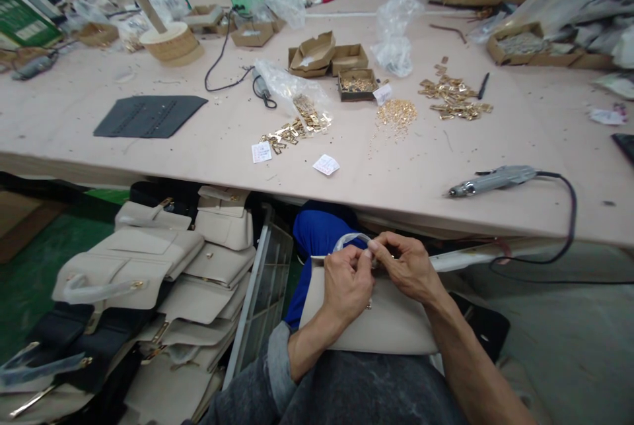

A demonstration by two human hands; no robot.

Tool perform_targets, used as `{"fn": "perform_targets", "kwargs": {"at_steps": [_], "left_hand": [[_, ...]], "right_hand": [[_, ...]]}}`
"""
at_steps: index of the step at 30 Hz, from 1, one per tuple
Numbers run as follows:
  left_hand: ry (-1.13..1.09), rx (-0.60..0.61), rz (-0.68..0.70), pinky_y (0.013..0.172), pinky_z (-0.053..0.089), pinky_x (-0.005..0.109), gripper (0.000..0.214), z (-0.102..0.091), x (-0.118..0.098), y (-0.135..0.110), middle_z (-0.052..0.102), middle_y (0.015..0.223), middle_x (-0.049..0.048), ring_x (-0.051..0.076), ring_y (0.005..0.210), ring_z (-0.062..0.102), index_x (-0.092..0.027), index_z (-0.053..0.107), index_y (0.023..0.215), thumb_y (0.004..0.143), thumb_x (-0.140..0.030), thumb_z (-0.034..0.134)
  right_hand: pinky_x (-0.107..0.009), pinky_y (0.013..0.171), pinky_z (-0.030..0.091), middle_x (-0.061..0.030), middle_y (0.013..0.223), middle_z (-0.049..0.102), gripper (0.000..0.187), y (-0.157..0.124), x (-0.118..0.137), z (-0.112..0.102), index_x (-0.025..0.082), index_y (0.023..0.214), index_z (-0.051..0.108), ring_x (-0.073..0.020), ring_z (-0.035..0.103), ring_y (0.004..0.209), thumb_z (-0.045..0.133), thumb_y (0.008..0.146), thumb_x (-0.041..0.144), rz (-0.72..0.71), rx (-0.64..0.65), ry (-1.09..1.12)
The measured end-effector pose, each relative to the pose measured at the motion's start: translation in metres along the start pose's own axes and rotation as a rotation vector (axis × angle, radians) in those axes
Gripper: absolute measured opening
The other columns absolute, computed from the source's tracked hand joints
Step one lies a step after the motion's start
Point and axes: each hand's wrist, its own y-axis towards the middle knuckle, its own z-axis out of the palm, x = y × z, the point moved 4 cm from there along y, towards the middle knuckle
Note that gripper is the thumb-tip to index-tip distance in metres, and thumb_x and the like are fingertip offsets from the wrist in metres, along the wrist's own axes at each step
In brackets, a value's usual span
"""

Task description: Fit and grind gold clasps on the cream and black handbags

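A cream handbag (396,319) rests on my lap below the table edge. Its handle (352,239), covered in clear plastic wrap, arches up behind my fingers. My left hand (349,280) pinches at the bag's top near the handle base. Close against it, my right hand (403,263) also has thumb and fingers pressed together there. Whatever small piece sits between the fingertips is hidden. A small gold fitting (369,304) shows on the bag's front, just below my left hand.
An electric screwdriver (495,179) with a black cord lies at the table's right front. Gold hardware pieces (297,127), tiny gold parts (396,115) and cardboard boxes (356,84) are spread over the table (222,167). Stacked cream bags (133,253) and a grey crate (262,286) stand at left.
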Motion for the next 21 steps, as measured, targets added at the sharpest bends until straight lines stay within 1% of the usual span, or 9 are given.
{"fn": "perform_targets", "kwargs": {"at_steps": [3,6,7,8,10,13,15,17,21], "left_hand": [[0.131,-0.023,0.107,0.044,0.04,0.023,0.031,-0.003,-0.005,-0.002,0.066,0.059,0.0036,0.015,0.047,0.058,-0.018,0.07,0.075,0.098,-0.038,0.06],[0.237,-0.116,0.262,0.052,0.047,0.023,0.018,-0.011,-0.014,-0.007,0.072,0.079,0.0065,0.015,0.057,0.063,-0.018,0.078,0.094,0.095,-0.03,0.064],[0.246,-0.138,0.29,0.053,0.049,0.024,0.019,-0.013,-0.016,-0.008,0.073,0.089,0.0078,0.015,0.06,0.065,-0.019,0.078,0.103,0.094,-0.029,0.065],[0.227,-0.136,0.295,0.054,0.051,0.024,0.023,-0.014,-0.018,-0.007,0.073,0.099,0.0091,0.015,0.061,0.067,-0.019,0.077,0.111,0.094,-0.028,0.065],[0.127,-0.048,0.249,0.054,0.054,0.024,0.03,-0.013,-0.017,-0.004,0.073,0.109,0.0102,0.016,0.061,0.071,-0.02,0.074,0.121,0.095,-0.029,0.063],[-0.024,0.156,0.146,0.05,0.054,0.024,0.029,-0.007,-0.009,0.006,0.078,0.096,0.0093,0.02,0.062,0.075,-0.019,0.077,0.117,0.097,-0.03,0.06],[-0.07,0.22,0.103,0.043,0.051,0.022,0.028,-0.004,-0.003,0.013,0.078,0.083,0.0095,0.022,0.062,0.076,-0.017,0.08,0.111,0.096,-0.031,0.06],[-0.113,0.231,0.08,0.04,0.05,0.021,0.028,-0.004,0.002,0.019,0.078,0.078,0.0108,0.024,0.063,0.077,-0.015,0.08,0.108,0.094,-0.032,0.063],[-0.201,0.2,0.051,0.043,0.054,0.021,0.026,-0.004,0.008,0.024,0.077,0.072,0.0109,0.024,0.062,0.077,-0.01,0.077,0.102,0.088,-0.031,0.07]], "right_hand": [[-0.027,0.06,0.043,-0.0016,0.074,0.061,0.034,0.001,-0.006,-0.002,0.018,0.085,0.069,-0.0144,0.053,0.066,0.06,0.1,0.048,0.029,0.003,0.047],[-0.026,0.062,0.044,-0.001,0.072,0.059,0.035,0.003,-0.006,-0.004,0.018,0.084,0.066,-0.014,0.052,0.066,0.059,0.101,0.048,0.017,-0.027,0.094],[-0.026,0.062,0.044,-0.0007,0.072,0.058,0.034,0.004,-0.005,-0.005,0.018,0.084,0.065,-0.0137,0.052,0.066,0.059,0.101,0.047,0.01,-0.035,0.106],[-0.025,0.062,0.044,-0.0005,0.073,0.058,0.033,0.005,-0.004,-0.005,0.018,0.085,0.065,-0.0134,0.052,0.066,0.06,0.101,0.046,0.002,-0.041,0.116],[-0.025,0.063,0.044,-0.0003,0.074,0.058,0.031,0.007,0.0,-0.005,0.018,0.086,0.066,-0.0131,0.053,0.067,0.06,0.101,0.044,-0.021,-0.05,0.132],[-0.025,0.064,0.044,-0.0005,0.076,0.059,0.028,0.008,0.007,-0.003,0.019,0.086,0.066,-0.013,0.054,0.069,0.059,0.102,0.04,-0.078,-0.062,0.137],[-0.026,0.065,0.045,-0.0009,0.077,0.06,0.027,0.008,0.011,-0.002,0.019,0.085,0.066,-0.0132,0.055,0.07,0.058,0.103,0.038,-0.11,-0.075,0.126],[-0.026,0.066,0.045,-0.0016,0.077,0.061,0.027,0.008,0.012,-0.001,0.019,0.084,0.067,-0.0137,0.055,0.07,0.058,0.103,0.037,-0.122,-0.087,0.124],[-0.027,0.064,0.046,-0.0023,0.078,0.063,0.027,0.008,0.01,0.0,0.019,0.084,0.068,-0.0138,0.055,0.069,0.059,0.102,0.036,-0.112,-0.105,0.145]]}}
